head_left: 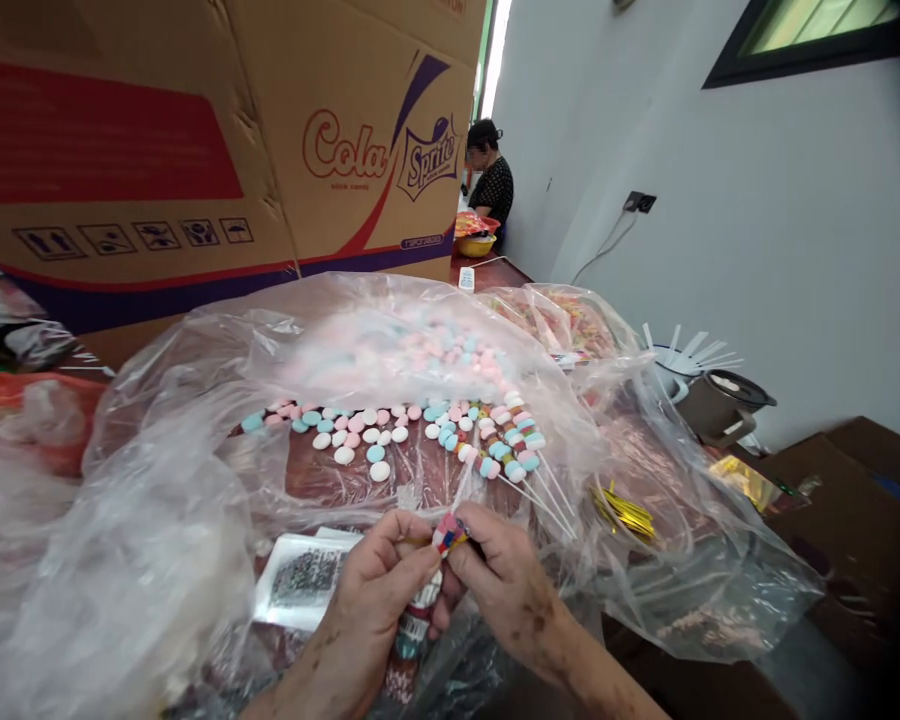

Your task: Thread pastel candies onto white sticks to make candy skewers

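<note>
Grips a slim, multicoloured plastic packet (412, 628) in left hand (371, 582), pinches its gathered top with right hand (504, 572), near round pink, blue and white candies (399, 434).

Big cardboard box (270, 215) back left, printed Cola/Sprite. Past its right edge: person (494, 185) in dark patterned top, yellow bowl (475, 246) nearby. Pale wall (607, 110) on right: socket (640, 202) with cable (604, 246), dark-framed window (817, 28) higher up. Brown mug (720, 410) below.
</note>
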### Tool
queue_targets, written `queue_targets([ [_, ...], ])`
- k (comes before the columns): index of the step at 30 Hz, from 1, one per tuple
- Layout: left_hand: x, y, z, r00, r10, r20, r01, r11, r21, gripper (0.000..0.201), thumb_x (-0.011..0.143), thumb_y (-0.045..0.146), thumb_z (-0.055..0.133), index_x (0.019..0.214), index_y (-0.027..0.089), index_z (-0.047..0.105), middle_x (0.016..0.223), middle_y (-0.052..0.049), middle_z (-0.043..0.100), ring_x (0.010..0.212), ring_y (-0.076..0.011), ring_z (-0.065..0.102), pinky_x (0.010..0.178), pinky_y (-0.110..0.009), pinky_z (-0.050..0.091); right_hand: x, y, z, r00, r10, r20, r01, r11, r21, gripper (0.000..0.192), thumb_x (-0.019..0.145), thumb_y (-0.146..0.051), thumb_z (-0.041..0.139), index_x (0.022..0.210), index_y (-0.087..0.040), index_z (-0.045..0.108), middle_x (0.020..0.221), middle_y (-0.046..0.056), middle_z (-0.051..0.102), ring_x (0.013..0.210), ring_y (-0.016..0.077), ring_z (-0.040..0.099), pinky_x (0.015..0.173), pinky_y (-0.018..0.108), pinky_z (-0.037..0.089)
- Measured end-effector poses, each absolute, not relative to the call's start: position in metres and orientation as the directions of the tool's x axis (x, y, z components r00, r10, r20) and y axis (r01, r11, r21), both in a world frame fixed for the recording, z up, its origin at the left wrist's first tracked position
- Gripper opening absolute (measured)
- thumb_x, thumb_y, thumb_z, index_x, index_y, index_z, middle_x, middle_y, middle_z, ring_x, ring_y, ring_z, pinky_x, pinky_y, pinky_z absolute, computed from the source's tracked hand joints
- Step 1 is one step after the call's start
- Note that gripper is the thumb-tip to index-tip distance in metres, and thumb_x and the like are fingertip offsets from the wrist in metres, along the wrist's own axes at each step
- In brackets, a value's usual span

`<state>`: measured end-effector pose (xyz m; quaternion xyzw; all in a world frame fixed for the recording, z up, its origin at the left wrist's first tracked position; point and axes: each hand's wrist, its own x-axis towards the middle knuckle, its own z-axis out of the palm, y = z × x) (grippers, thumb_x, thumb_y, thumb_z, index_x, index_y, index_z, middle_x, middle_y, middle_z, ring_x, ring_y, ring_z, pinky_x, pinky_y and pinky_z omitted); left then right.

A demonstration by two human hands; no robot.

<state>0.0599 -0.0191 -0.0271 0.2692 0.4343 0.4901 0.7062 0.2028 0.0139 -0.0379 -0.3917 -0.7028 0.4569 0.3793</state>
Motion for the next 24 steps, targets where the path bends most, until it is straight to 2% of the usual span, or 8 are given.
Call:
queue_targets([
  [7,0.055,-0.017,-0.035,0.031,0.954,-0.297,-0.426,0.282,0.859,0.031,0.076,0.04,0.079,0.074,0.018,0.056,0.059,0.003,0.065,0.048,-0.0107,0.057,0.047,-0.019,0.042,0.2,0.012,-0.036,-0.446,0.894,0.049,0.052,0.081,-0.995,0.016,0.093,-0.022,0.047,0.079,-0.021,0.055,0.064,-0.005,0.063,0.057,0.0127,0.064,0.055,0.022,0.052],
  [11,0.055,-0.014,-0.04,-0.011,0.954,-0.299,-0.359,0.275,0.892,0.026,0.079,0.04,0.075,0.077,0.019,0.059,0.059,0.004,0.064,0.049,-0.0118,0.056,0.047,-0.02,0.041,0.202,0.01,-0.039,-0.368,0.911,0.188,0.26,0.295,-0.92,0.018,0.091,-0.015,0.049,0.077,-0.02,0.059,0.068,-0.003,0.064,0.062,0.0116,0.061,0.059,0.02,0.048],
  [14,0.056,-0.011,-0.04,-0.03,0.959,-0.282,-0.258,0.265,0.929,0.025,0.079,0.04,0.071,0.074,0.019,0.059,0.057,0.004,0.061,0.051,-0.0131,0.055,0.05,-0.022,0.043,0.203,0.01,-0.044,-0.387,0.825,0.413,0.468,0.561,-0.683,0.021,0.091,-0.01,0.045,0.079,-0.019,0.06,0.071,-0.001,0.061,0.063,0.0124,0.056,0.059,0.022,0.044],
  [17,0.054,-0.005,-0.035,-0.049,0.967,-0.251,-0.095,0.245,0.965,0.024,0.077,0.037,0.069,0.068,0.019,0.058,0.057,0.005,0.056,0.052,-0.0128,0.051,0.05,-0.022,0.041,0.205,0.012,-0.044,-0.503,0.606,0.617,0.609,0.754,-0.245,0.029,0.097,-0.009,0.039,0.078,-0.017,0.06,0.071,0.004,0.058,0.065,0.0172,0.051,0.06,0.03,0.04],
  [18,0.053,-0.003,-0.031,-0.035,0.969,-0.244,-0.031,0.243,0.969,0.022,0.077,0.035,0.067,0.066,0.019,0.058,0.056,0.005,0.054,0.052,-0.0125,0.049,0.05,-0.022,0.04,0.207,0.014,-0.043,-0.566,0.525,0.635,0.604,0.789,-0.115,0.033,0.099,-0.01,0.036,0.077,-0.016,0.06,0.071,0.005,0.057,0.065,0.0188,0.05,0.06,0.032,0.038],
  [20,0.048,0.003,-0.022,0.05,0.964,-0.26,0.083,0.256,0.963,0.017,0.075,0.027,0.064,0.062,0.018,0.057,0.054,0.005,0.052,0.051,-0.0122,0.048,0.048,-0.021,0.036,0.213,0.018,-0.038,-0.695,0.387,0.606,0.521,0.852,0.054,0.04,0.103,-0.011,0.03,0.079,-0.015,0.062,0.072,0.006,0.057,0.067,0.0204,0.049,0.063,0.035,0.036],
  [22,0.042,0.007,-0.011,0.22,0.918,-0.33,0.149,0.303,0.941,0.01,0.07,0.022,0.061,0.061,0.018,0.06,0.054,0.004,0.055,0.05,-0.0122,0.048,0.047,-0.02,0.035,0.221,0.022,-0.032,-0.794,0.273,0.543,0.408,0.902,0.144,0.041,0.105,-0.013,0.027,0.088,-0.014,0.065,0.082,0.007,0.062,0.074,0.0209,0.051,0.067,0.037,0.038],
  [24,0.038,0.009,-0.003,0.401,0.816,-0.415,0.208,0.36,0.909,0.006,0.064,0.018,0.059,0.063,0.018,0.064,0.055,0.004,0.059,0.048,-0.0122,0.051,0.046,-0.02,0.036,0.227,0.024,-0.025,-0.851,0.184,0.491,0.302,0.938,0.17,0.036,0.106,-0.014,0.032,0.095,-0.014,0.066,0.101,0.007,0.067,0.083,0.0201,0.053,0.073,0.037,0.039],
])
